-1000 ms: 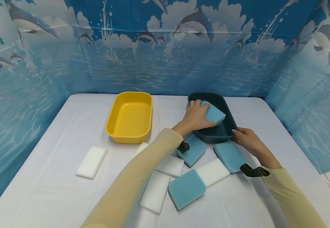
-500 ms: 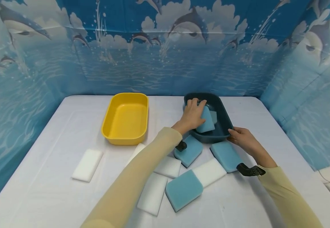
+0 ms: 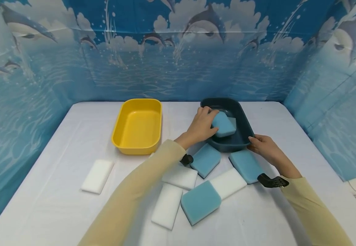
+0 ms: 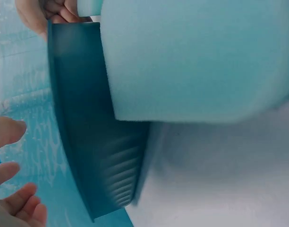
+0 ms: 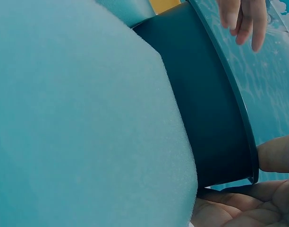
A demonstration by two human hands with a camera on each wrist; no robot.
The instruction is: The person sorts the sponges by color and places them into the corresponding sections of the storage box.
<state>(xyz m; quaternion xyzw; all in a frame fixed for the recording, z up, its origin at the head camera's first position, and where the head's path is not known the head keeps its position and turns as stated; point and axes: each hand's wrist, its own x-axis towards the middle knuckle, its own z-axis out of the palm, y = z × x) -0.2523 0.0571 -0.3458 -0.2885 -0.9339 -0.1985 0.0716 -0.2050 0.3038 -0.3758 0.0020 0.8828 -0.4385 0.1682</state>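
Setting down a blue sponge in the dark bin looks to be the step in hand, close to its end. The person's left hand (image 3: 200,124) reaches over the left wall of the dark bin (image 3: 230,147), its fingers spread and the thumb apart from them; both wrist views show those fingertips pinching nothing. Whether the thumb brushes the upper sponge (image 3: 224,124) cannot be told. That sponge lies inside the bin, overlapping a second blue piece (image 3: 232,121) that is partly hidden. The right hand (image 3: 263,147) pinches the bin's near right corner, thumb on the rim and fingers underneath, apparently steadying it.

The next move seems to call for lifting the left hand clear of the wall without dragging the upper sponge, while the right hand's grip keeps the bin from sliding. The handiest pieces are the left blue sponge (image 3: 206,160), just in front of the bin, and the right blue sponge (image 3: 246,166), below the right hand. A third, the front blue sponge (image 3: 201,202), meets the end of a white block (image 3: 229,183), so taking it probably needs a grip on the blue alone. The yellow tray (image 3: 137,150) stands well to the left.
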